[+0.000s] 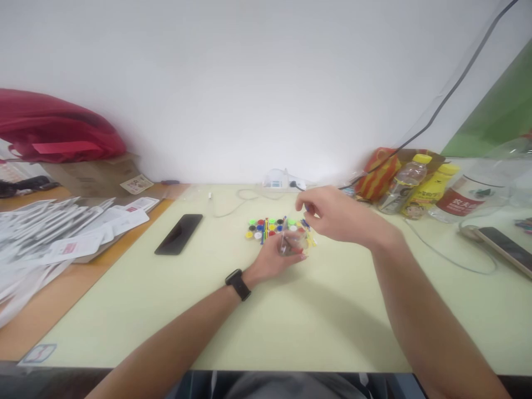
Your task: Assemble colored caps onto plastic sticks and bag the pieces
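Note:
My left hand [270, 260], with a black watch at the wrist, is closed around a small clear container [293, 243] that looks like plastic. Blur and fingers hide part of it, and I cannot make out its contents. Above it and to the right, my right hand [332, 213] is raised with thumb and forefinger pinched on a small dark blue piece [307, 208]. Just beyond my left hand lie rows of small round coloured pieces [260, 228] in green, red, blue, black, yellow and white. Thin coloured sticks [266, 226] lie among them.
A black phone [178, 234] lies to the left, beside a stack of white packets [83, 233]. At the right stand several bottles [428, 191], another phone [507, 249] and a cable [453, 257]. A cardboard box [95, 174] with a red bag [62, 124] is back left.

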`<state>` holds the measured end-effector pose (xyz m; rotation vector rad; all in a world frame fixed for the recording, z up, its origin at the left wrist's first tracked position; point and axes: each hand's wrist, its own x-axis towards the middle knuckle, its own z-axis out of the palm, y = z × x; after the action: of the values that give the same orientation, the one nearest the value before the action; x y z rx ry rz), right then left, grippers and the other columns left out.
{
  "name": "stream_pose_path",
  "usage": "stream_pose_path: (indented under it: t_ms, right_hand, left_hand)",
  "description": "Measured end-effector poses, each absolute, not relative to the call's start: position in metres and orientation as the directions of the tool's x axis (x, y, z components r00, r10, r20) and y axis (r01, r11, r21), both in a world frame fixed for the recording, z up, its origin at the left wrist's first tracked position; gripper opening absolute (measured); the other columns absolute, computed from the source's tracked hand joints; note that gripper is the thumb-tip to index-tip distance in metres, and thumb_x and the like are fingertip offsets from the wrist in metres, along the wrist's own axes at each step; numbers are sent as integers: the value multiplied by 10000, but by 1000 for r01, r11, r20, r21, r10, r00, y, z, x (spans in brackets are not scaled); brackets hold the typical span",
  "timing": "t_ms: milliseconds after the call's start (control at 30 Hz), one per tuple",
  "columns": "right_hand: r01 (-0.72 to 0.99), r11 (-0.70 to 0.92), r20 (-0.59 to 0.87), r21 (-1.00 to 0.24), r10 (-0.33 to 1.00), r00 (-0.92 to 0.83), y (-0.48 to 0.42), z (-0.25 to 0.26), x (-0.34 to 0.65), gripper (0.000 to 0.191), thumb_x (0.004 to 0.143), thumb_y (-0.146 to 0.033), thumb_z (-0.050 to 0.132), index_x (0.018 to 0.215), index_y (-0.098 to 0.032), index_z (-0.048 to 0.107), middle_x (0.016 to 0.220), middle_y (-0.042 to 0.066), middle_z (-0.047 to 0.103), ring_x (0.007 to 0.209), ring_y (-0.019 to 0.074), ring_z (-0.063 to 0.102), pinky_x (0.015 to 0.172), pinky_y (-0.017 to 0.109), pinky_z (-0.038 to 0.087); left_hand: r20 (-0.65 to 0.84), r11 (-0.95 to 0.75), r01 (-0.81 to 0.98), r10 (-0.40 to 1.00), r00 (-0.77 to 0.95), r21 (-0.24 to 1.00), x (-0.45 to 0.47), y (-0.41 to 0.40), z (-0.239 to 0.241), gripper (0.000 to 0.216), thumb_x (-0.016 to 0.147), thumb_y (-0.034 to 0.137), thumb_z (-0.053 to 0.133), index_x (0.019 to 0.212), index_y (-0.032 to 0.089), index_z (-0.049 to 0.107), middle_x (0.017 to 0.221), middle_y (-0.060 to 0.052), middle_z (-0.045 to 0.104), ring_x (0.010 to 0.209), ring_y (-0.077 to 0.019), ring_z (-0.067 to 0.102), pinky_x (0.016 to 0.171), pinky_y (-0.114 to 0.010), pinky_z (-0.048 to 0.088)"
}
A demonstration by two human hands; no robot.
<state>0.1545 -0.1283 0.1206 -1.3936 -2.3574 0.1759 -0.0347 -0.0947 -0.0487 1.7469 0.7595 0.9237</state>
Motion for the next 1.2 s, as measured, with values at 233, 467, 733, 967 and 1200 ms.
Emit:
stream_pose_path:
  t_ms: [233, 467, 733, 967, 1200]
  right_hand:
    - [859, 479, 244, -183, 868, -432, -127, 112, 142, 107, 786, -130, 620, 860, -205, 608, 841, 35, 659, 730, 171, 525, 609, 288, 286]
    - [779, 530, 306, -335, 843, -442, -126, 119, 150, 44, 872, -251, 611, 869, -213, 633, 831, 4, 662, 691, 147, 524, 609, 284, 325]
    - [690, 592, 542, -416, 771, -334, -122, 132, 173, 173, 952, -371, 623, 928, -214, 692, 946, 39, 705, 791, 177, 574, 695, 314, 425]
    - [531, 467, 460, -707, 874, -156, -112, 79, 204, 475, 1027, -618, 419, 1170, -240, 668, 1017, 66, 695, 930, 210, 615, 770, 326, 497]
    - [257, 293, 242, -921, 947, -212, -129, 3, 205, 423, 865, -577, 717, 1056, -200, 721, 988, 97, 742, 912, 246, 667, 838, 394, 539]
  left_hand:
    - [257, -340, 70, 816, 518, 938, -35, -97, -43, 407, 779, 386, 865, 1080, 159, 712, 951, -74, 740, 880, -227, 685, 784, -336, 519]
    - [232, -307, 42, 794, 562, 951, -34, -98, -40, 409, 780, 395, 866, 1075, 157, 714, 1001, -96, 748, 921, -244, 700, 822, -363, 549]
    - [190, -198, -55, 763, 617, 979, -34, -109, -30, 423, 813, 403, 852, 1132, 161, 713, 1054, -118, 754, 1000, -260, 719, 893, -369, 562]
    - [132, -49, -149, 771, 624, 988, -31, -110, -28, 642, 835, 392, 842, 1385, 188, 580, 1165, -146, 739, 1067, -281, 729, 945, -431, 577]
    - [165, -164, -64, 734, 659, 984, -34, -106, -13, 380, 885, 447, 772, 1152, 177, 750, 1189, -140, 737, 1086, -293, 722, 903, -400, 604]
